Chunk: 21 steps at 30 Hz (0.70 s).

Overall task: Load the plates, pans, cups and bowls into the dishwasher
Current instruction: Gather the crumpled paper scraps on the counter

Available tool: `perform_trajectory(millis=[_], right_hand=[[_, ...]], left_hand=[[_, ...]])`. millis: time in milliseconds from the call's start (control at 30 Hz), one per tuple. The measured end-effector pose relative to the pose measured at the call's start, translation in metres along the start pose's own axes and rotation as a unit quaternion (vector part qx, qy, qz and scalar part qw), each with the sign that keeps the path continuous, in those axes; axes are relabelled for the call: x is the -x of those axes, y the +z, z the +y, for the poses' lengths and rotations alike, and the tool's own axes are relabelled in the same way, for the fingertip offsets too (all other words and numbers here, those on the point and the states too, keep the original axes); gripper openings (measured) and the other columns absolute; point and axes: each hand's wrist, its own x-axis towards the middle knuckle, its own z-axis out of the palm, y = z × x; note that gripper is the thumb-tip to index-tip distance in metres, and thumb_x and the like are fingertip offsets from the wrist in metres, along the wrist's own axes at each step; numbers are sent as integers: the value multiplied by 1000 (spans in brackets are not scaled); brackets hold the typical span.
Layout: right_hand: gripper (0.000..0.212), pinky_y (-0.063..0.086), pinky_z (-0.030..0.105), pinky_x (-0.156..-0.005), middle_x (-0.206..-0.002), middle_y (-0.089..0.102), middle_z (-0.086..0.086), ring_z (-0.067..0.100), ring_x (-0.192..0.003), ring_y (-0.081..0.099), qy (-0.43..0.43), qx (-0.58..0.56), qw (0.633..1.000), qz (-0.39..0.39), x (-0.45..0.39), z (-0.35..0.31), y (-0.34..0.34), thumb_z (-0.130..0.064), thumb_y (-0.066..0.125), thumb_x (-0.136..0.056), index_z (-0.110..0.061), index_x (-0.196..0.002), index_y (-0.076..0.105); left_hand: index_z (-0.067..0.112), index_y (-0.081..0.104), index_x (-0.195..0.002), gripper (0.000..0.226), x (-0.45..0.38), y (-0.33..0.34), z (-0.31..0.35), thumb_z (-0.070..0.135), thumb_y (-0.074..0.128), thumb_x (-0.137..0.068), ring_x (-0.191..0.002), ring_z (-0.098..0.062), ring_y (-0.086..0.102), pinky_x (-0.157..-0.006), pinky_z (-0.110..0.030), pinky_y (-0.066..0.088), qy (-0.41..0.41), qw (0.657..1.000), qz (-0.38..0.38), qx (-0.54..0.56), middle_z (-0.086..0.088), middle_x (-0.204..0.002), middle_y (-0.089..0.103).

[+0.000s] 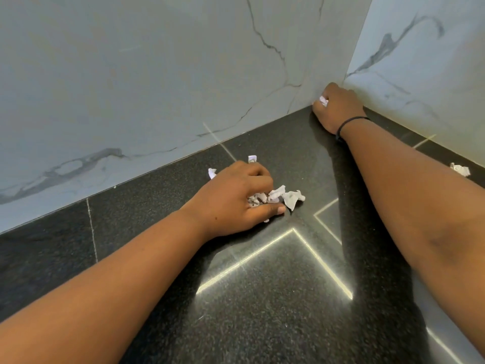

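Head view: hands gathering paper scraps in a corner

Black table (262, 311) meets marble wall (131, 74). Left hand (236, 200), mid-frame, curls around crumpled paper scraps (286, 197). Right hand (337, 109), upper right, fist closed on a scrap (323, 100). Another scrap (459, 169) lies at the right edge. No dishes or dishwasher visible.

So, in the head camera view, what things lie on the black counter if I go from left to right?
Small paper scrap → left hand closed on crumpled paper → right hand in the corner, pinching a paper bit → lone paper scrap by the right wall.
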Motion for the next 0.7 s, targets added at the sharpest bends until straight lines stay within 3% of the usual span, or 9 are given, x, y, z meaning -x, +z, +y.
perform_trajectory(millis=[133, 233, 367, 433, 467, 500, 567, 633, 700], right_hand=[[23, 50, 42, -74, -88, 55, 13, 32, -81, 54, 18, 18, 1000, -4, 17, -5, -7, -23, 45, -92, -10, -110, 44], [20, 46, 37, -75, -97, 57, 12, 33, -87, 55, -17, 95, 993, -73, 30, -8, -21, -27, 44, -90, -13, -100, 53], [31, 37, 44, -90, -118, 52, 16, 36, -108, 52, -22, 186, 974, -125, 58, 13, -48, -40, 36, -94, -17, -112, 48], [22, 36, 41, -86, -118, 54, 13, 32, -106, 54, 6, 194, 968, -156, 71, 37, -69, -41, 37, -94, -22, -101, 45], [19, 36, 36, -80, -116, 56, 13, 31, -101, 55, 22, 168, 969, -180, 78, 51, -81, -40, 40, -94, -21, -92, 43], [21, 35, 32, -73, -113, 58, 14, 29, -95, 55, 36, 131, 970, -202, 86, 66, -93, -37, 45, -94, -19, -85, 43], [20, 33, 29, -68, -105, 63, 12, 26, -85, 54, 61, 69, 970, -224, 108, 93, -116, -34, 53, -93, -20, -78, 49], [11, 35, 28, -72, -104, 66, 7, 22, -87, 55, 74, 12, 971, -227, 134, 113, -135, -33, 54, -94, -26, -86, 59], [12, 41, 30, -81, -107, 66, -1, 20, -96, 58, 74, -68, 973, -207, 159, 125, -141, -33, 54, -95, -29, -97, 65]], left_hand=[[27, 34, -66, 36, -2, 3, 2, 38, 56, -91, -67, -11, 38, -64, -29, 31, -11, 999, 33, -34, 12, -67, 38], [34, 30, -60, 38, -1, 5, 6, 39, 54, -88, -61, -6, 37, -58, -28, 27, -52, 996, 54, -47, 12, -62, 38], [34, 31, -56, 33, 6, 7, 13, 54, 37, -82, -63, -17, 44, -63, -30, 29, -101, 977, 110, -154, 16, -61, 33], [35, 53, -66, 34, 8, 9, 12, 59, 34, -83, -86, -24, 54, -91, -52, 34, -146, 959, 108, -216, 11, -77, 47], [35, 62, -76, 39, 9, 9, 12, 61, 33, -83, -102, -27, 52, -103, -63, 19, -167, 955, 93, -229, 7, -92, 53], [35, 65, -84, 43, 9, 9, 11, 63, 31, -83, -115, -29, 45, -107, -68, 4, -181, 952, 82, -233, 4, -108, 53], [35, 64, -92, 49, 9, 9, 11, 66, 27, -83, -131, -33, 30, -106, -69, -8, -194, 949, 74, -238, -1, -129, 47], [36, 61, -100, 51, 10, 9, 13, 68, 25, -82, -137, -35, 21, -108, -67, -8, -206, 947, 75, -236, -3, -139, 39], [38, 56, -112, 54, 10, 9, 14, 71, 28, -80, -135, -36, 27, -111, -66, -2, -222, 945, 93, -220, -4, -143, 35]])
